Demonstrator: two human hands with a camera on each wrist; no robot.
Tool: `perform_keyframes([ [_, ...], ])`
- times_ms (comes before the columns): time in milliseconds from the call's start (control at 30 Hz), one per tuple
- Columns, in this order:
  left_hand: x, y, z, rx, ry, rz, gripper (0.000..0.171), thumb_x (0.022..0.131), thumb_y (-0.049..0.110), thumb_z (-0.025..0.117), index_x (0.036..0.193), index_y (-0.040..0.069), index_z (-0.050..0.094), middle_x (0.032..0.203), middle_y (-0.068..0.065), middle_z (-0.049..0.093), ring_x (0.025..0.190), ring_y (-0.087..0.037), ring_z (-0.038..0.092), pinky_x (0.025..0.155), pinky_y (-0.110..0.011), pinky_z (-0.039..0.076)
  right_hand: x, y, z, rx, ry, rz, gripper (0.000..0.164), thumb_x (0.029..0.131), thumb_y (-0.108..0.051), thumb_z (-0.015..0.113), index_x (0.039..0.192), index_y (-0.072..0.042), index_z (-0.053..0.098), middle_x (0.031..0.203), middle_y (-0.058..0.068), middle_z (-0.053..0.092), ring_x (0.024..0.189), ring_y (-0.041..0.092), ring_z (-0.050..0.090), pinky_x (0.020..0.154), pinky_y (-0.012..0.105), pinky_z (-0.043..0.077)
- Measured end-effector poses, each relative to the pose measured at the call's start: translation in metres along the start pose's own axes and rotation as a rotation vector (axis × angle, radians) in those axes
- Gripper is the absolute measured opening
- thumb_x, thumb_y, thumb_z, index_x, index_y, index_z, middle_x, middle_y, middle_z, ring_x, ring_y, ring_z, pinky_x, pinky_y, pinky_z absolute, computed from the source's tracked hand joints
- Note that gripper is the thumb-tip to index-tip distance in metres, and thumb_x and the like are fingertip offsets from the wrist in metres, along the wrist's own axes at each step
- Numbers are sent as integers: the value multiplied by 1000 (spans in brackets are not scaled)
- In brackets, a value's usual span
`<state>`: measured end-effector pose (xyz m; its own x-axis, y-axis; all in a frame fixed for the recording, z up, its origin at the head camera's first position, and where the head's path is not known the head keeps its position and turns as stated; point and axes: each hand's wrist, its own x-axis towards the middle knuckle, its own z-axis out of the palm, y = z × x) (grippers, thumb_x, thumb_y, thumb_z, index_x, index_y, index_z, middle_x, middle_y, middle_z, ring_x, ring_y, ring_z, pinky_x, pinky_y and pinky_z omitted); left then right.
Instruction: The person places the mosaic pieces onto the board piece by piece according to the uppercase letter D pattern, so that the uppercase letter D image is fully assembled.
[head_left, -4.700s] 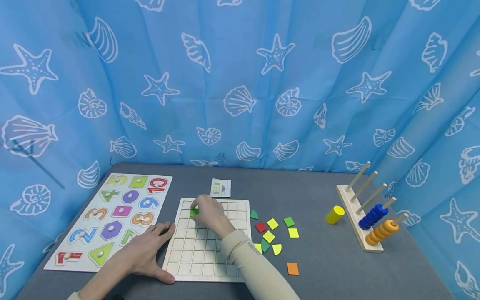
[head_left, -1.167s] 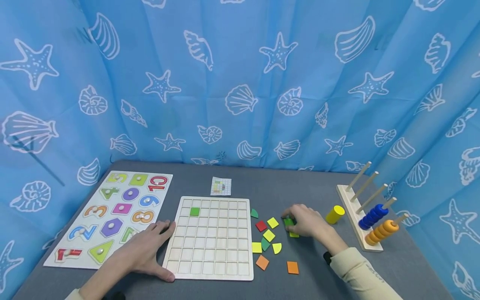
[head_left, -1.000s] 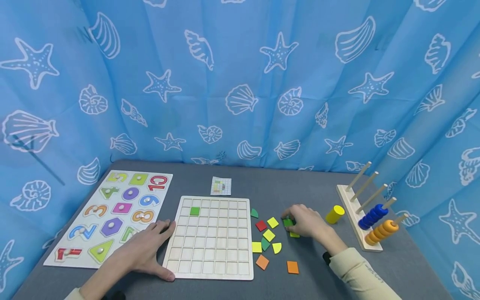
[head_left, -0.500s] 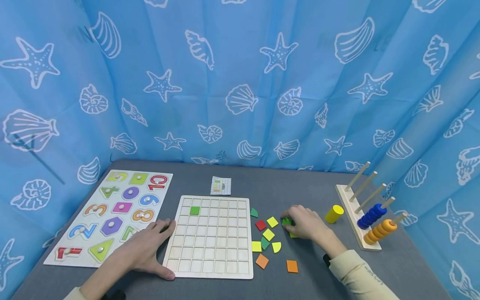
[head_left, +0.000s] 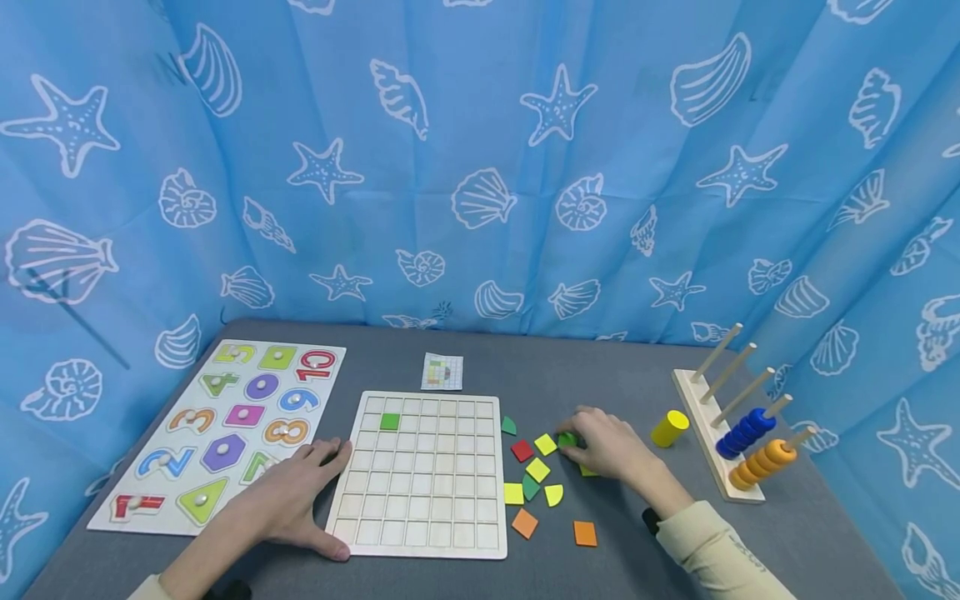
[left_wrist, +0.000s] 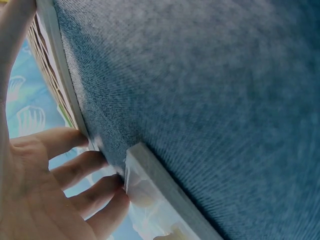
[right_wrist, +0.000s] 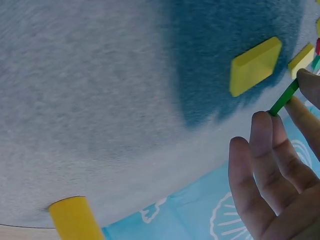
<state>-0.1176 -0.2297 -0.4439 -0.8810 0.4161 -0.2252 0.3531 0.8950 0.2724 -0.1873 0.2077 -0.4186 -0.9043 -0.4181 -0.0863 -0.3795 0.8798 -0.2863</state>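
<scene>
My right hand point(head_left: 611, 447) pinches a green square tile point(right_wrist: 285, 97) between thumb and fingers, just above the table right of the grid board. A yellow square tile point(right_wrist: 255, 66) lies beneath that hand, mostly covered in the head view. My left hand point(head_left: 296, 500) rests spread at the left side of the wooden grid board point(head_left: 417, 508), thumb at its near corner and fingertips by its edge; the left wrist view shows those fingers point(left_wrist: 82, 167) loosely bent. On the board, another green square tile point(head_left: 389, 422) fills a cell in the second row, second column.
Loose tiles, including red point(head_left: 522, 451), orange point(head_left: 585, 533) and yellow point(head_left: 537, 471) ones, lie right of the board. A small pattern card point(head_left: 442, 372) sits behind it. The number puzzle point(head_left: 225, 433) is at left; a yellow cylinder point(head_left: 670, 428) and bead stand point(head_left: 720, 442) are at right.
My right hand has left the green tile on the board, moved right to the loose tiles and picked up another green one, now shifted slightly left. My left hand stays put.
</scene>
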Motion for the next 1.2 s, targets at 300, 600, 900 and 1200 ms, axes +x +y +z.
perform_keyframes([
  [300, 1, 0, 1, 4, -5, -7, 139, 53, 89, 75, 156, 3, 39, 154, -27, 46, 139, -52, 45, 101, -71, 46, 5, -12, -3, 2, 28, -39, 23, 89, -13, 79, 110, -5, 78, 93, 5, 67, 74, 10, 53, 59, 22, 47],
  [600, 1, 0, 1, 9, -2, -12, 140, 53, 90, 76, 156, 3, 40, 154, -27, 46, 138, -52, 46, 101, -71, 46, 13, -32, -1, 8, 59, -66, 25, 89, -13, 79, 113, -4, 77, 91, 5, 64, 69, 10, 47, 54, 20, 40],
  [900, 1, 0, 1, 8, 4, -6, 140, 52, 90, 75, 155, 3, 40, 153, -27, 47, 138, -51, 47, 102, -70, 47, 28, -59, 3, 26, 90, -113, 25, 91, -14, 77, 115, -7, 78, 88, 7, 61, 62, 10, 42, 47, 20, 32],
  [1200, 1, -1, 2, 13, 12, 2, 140, 52, 91, 75, 155, 2, 40, 153, -27, 46, 138, -52, 46, 101, -70, 46, 48, -86, 9, 20, 97, -208, 24, 92, -15, 76, 114, -8, 78, 92, 8, 66, 63, 12, 46, 46, 22, 33],
])
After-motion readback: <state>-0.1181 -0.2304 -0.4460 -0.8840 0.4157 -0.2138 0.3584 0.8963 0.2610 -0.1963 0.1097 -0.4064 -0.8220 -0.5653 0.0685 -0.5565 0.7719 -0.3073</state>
